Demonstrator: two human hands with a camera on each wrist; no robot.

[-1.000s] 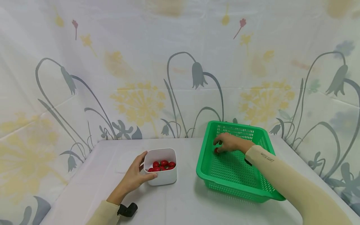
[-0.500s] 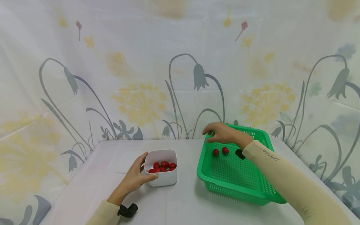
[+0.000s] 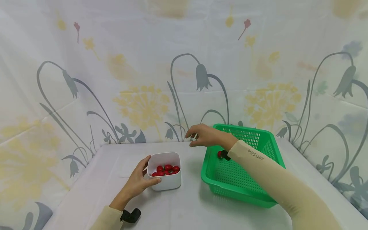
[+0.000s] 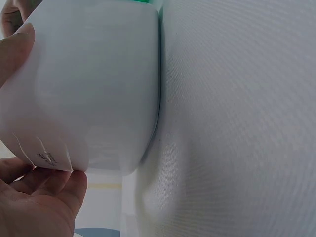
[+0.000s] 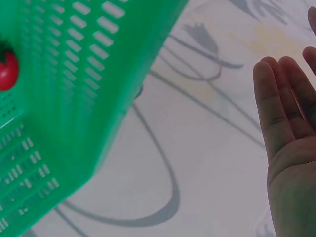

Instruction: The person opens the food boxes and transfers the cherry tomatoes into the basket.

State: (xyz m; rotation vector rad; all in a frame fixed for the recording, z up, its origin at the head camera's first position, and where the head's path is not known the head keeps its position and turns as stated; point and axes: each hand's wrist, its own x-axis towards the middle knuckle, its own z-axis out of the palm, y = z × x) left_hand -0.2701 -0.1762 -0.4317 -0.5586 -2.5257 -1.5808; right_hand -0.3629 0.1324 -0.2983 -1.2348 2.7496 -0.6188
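On white tabletop (image 3: 189, 214), clasps box (image 3: 170, 182) of red tomatoes (image 3: 168, 167) with left hand (image 3: 138, 181), leftward of and below loosely outstretched right hand (image 3: 206, 135).

Surface (image 3: 187, 210) that looked like matt textured cloth, white box (image 3: 168, 183) of plastic that looked smooth toward its left edge, tomatoes (image 3: 168, 167) that shone inside, green basket (image 3: 240, 191) in perforated plastic near its right edge, creased cloth backdrop (image 3: 184, 76) at its far edge.
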